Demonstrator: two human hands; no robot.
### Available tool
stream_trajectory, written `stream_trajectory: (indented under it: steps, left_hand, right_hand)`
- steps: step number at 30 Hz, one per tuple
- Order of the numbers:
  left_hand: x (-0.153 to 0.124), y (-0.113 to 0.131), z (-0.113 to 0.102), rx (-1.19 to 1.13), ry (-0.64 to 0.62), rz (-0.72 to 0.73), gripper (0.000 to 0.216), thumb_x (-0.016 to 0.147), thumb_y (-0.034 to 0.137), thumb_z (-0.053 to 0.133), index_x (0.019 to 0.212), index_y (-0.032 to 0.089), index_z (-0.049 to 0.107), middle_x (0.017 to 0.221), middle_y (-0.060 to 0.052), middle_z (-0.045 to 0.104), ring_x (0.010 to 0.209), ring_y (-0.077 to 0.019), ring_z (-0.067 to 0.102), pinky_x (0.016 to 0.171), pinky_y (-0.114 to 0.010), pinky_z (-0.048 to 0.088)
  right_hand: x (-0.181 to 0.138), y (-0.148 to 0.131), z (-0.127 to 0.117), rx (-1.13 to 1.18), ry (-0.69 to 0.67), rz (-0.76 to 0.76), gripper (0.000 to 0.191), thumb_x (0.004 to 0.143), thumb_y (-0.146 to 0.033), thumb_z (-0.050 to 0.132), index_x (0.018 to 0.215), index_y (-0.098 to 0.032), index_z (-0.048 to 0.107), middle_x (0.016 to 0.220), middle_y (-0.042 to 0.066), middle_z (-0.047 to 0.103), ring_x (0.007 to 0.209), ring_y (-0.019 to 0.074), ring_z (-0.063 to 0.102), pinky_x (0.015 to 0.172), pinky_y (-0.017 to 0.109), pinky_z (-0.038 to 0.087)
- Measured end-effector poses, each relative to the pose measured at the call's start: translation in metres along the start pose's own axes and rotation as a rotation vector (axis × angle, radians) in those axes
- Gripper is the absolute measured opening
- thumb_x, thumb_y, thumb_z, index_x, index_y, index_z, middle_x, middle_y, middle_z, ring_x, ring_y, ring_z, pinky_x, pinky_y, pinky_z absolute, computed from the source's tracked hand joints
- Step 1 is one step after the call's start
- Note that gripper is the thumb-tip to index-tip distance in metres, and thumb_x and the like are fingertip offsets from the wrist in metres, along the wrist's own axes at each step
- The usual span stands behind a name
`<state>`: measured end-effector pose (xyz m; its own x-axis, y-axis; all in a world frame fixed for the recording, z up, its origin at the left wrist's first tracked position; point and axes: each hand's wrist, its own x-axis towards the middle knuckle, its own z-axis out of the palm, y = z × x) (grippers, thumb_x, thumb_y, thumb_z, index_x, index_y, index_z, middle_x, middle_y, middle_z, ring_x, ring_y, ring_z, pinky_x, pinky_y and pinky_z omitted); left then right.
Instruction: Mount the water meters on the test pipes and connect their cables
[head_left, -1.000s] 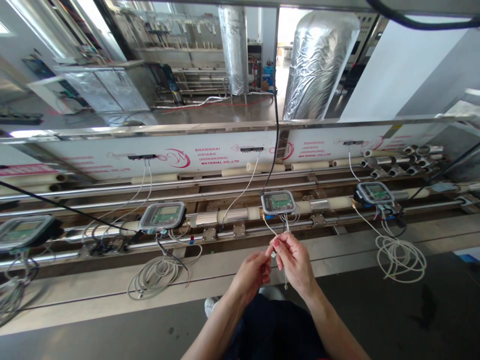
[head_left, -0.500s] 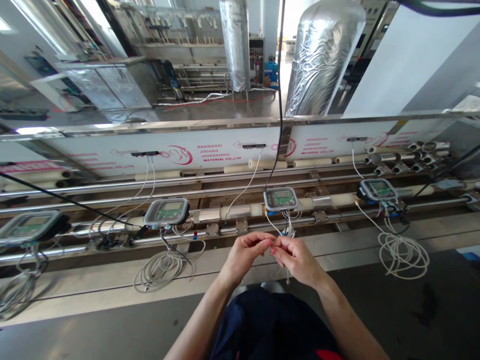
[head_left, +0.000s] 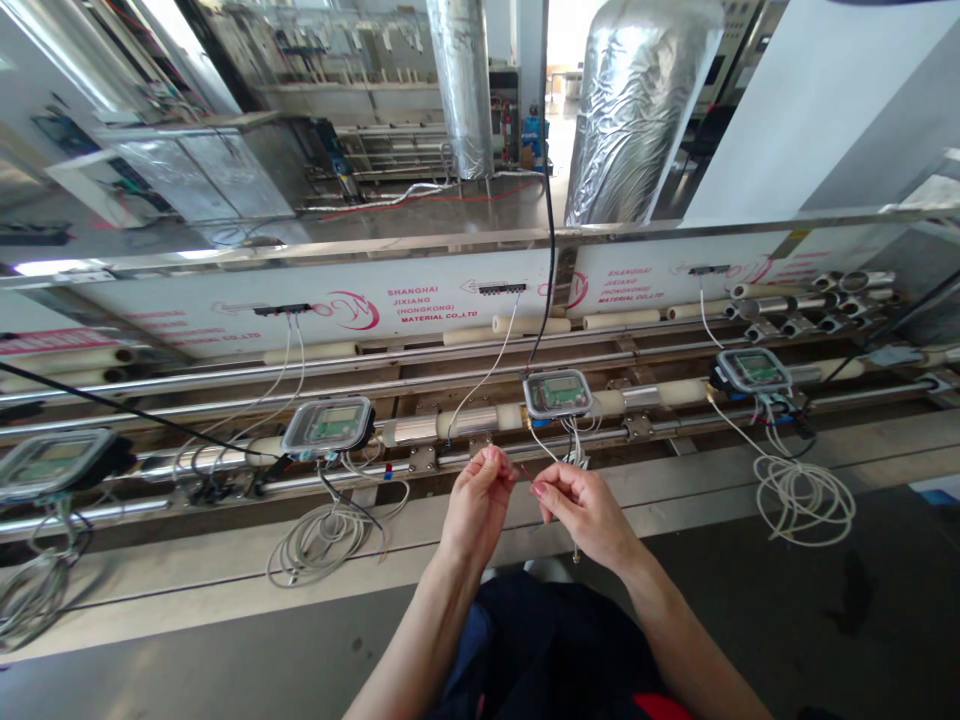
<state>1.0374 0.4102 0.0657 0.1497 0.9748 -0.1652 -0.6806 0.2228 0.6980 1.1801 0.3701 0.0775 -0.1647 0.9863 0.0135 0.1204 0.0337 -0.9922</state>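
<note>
My left hand (head_left: 478, 505) is closed in a pinch with the fingertips pointing up; what sits between them, if anything, is too small to make out. A short way to its right, my right hand (head_left: 585, 508) pinches a thin red wire (head_left: 526, 473), which shows in the gap between the two hands. Just beyond them is a meter box with a clear lid and green circuit board (head_left: 558, 394), mounted on the pipe. Pale cables (head_left: 576, 445) hang from its underside behind my right hand.
Similar meter boxes sit along the pipe, one on the left (head_left: 328, 425) and one on the right (head_left: 754, 371). Coiled cables lie on the metal ledge, left (head_left: 319, 540) and right (head_left: 806, 495). A black cable (head_left: 551, 220) hangs down in front. A white panel (head_left: 427, 265) stands behind the pipes.
My hands were together at the fingertips and have moved apart. The left hand has shifted left and turned upward, and the red wire now shows between them. The view has shifted slightly.
</note>
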Motion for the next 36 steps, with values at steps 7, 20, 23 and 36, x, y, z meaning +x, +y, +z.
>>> stream_trajectory:
  steps: [7, 20, 23, 36]
  left_hand:
    - [-0.009, 0.016, -0.002, 0.553, -0.111, -0.076, 0.022, 0.073, 0.033, 0.07, 0.082, 0.014, 0.067, 0.077, -0.001, 0.062, 0.065, -0.0087, 0.048, 0.064, -0.021, 0.038]
    - [-0.013, 0.013, -0.001, 0.524, -0.143, -0.185, 0.022, 0.07, 0.034, 0.071, 0.073, 0.013, 0.065, 0.066, 0.001, 0.057, 0.056, -0.0068, 0.044, 0.056, -0.019, 0.035]
    - [-0.015, 0.011, 0.0, 0.552, -0.104, -0.157, 0.021, 0.071, 0.033, 0.069, 0.072, 0.014, 0.061, 0.062, 0.002, 0.054, 0.054, -0.0068, 0.043, 0.055, -0.02, 0.035]
    - [-0.011, 0.005, 0.012, 0.769, -0.055, 0.041, 0.021, 0.076, 0.034, 0.061, 0.068, 0.015, 0.055, 0.059, 0.002, 0.052, 0.057, -0.0098, 0.046, 0.06, -0.021, 0.038]
  right_hand:
    - [-0.002, 0.006, -0.002, 0.053, 0.013, 0.035, 0.021, 0.087, -0.035, 0.053, 0.081, -0.016, 0.058, 0.057, -0.003, 0.055, 0.053, 0.0088, 0.046, 0.053, 0.022, 0.035]
    - [-0.003, 0.007, 0.0, 0.065, -0.044, 0.031, 0.022, 0.087, -0.036, 0.052, 0.08, -0.016, 0.058, 0.058, -0.003, 0.055, 0.054, 0.0093, 0.047, 0.053, 0.022, 0.036]
    - [-0.003, 0.007, 0.002, 0.032, 0.022, 0.03, 0.022, 0.086, -0.037, 0.053, 0.082, -0.015, 0.058, 0.057, -0.003, 0.053, 0.052, 0.0091, 0.046, 0.051, 0.022, 0.035]
    - [-0.001, 0.009, -0.003, -0.016, 0.33, -0.006, 0.027, 0.083, -0.042, 0.056, 0.078, -0.016, 0.061, 0.052, -0.004, 0.048, 0.047, 0.009, 0.043, 0.045, 0.021, 0.035]
